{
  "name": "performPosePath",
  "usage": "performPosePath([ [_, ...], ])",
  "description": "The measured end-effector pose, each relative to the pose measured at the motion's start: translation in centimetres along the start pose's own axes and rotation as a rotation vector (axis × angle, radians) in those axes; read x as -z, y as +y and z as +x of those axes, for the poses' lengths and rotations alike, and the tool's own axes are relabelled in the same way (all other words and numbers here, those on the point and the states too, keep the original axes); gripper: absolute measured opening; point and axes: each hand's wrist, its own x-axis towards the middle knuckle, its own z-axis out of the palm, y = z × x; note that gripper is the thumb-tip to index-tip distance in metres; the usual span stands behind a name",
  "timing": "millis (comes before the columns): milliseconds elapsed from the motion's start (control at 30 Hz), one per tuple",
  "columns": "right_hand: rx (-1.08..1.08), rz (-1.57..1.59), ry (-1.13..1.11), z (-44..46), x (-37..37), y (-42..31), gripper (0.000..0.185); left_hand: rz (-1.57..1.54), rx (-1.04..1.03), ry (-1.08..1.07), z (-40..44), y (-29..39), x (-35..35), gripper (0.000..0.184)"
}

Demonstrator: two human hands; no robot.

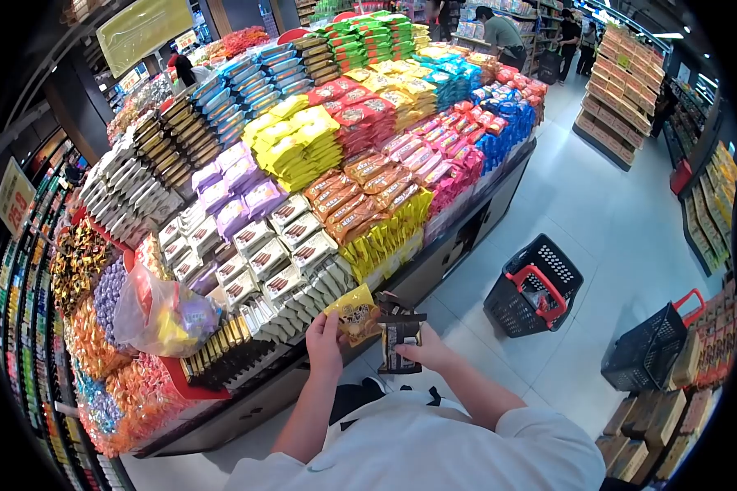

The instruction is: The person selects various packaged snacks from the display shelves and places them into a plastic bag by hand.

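Holding, left hand (pixel 326 337): thumb and fingers pinched shut on the left edge of a yellow packet (pixel 354 316).
Yellow packet: bright golden wrapper, dark brown print across its face, held tilted.
Gripping, right hand (pixel 420 350): thumb laid over the front of a dark packet (pixel 400 337), fingers mostly hidden behind it.
Dark packet: near-black wrapper, small pale lettering, roughly upright; crumpled-looking at the top, and from here possibly two packs overlapping.
Place: both packets side by side, before the person's chest, near the front edge of the sweets display (pixel 246 403).
Display, left corner: clear plastic bag (pixel 165 317), yellow and purple contents showing through.
Floor, right: black basket (pixel 522 304), red handle.
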Motion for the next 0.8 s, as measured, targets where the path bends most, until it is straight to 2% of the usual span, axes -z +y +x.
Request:
performPosePath([
  [233,0.026,0.018,-0.005,0.5,0.0,0.5,0.055,0.012,-0.049,0.046,-0.3,0.7,0.1,0.021],
  [300,0.089,-0.083,-0.03,0.5,0.1,0.5,0.057,0.023,-0.055,0.032,0.0,0.7,0.1,0.02],
  [433,0.099,-0.031,-0.012,-0.3,0.2,-0.6,0.062,0.013,-0.029,0.012,0.5,0.6,-0.9,0.02],
  [500,0.229,-0.059,-0.059,-0.6,0.5,-0.9,0.066,0.048,-0.01,-0.032,0.9,0.5,-1.3,0.02],
  [600,0.291,-0.068,0.008,-0.9,0.7,-1.5,0.065,0.071,-0.013,-0.109,1.5,0.8,-2.6,0.022],
  [633,0.295,-0.069,0.018,-0.9,1.2,-1.1,0.065,0.073,-0.01,-0.118,1.7,1.0,-3.1,0.022],
  [700,0.126,-0.048,0.072,-0.7,2.4,0.2,0.06,0.111,-0.025,-0.135,2.0,1.2,-3.9,0.023],
  [800,0.102,0.011,0.088,-0.6,2.8,-0.3,0.056,0.192,-0.06,-0.207,3.1,1.5,-3.9,0.024],
])
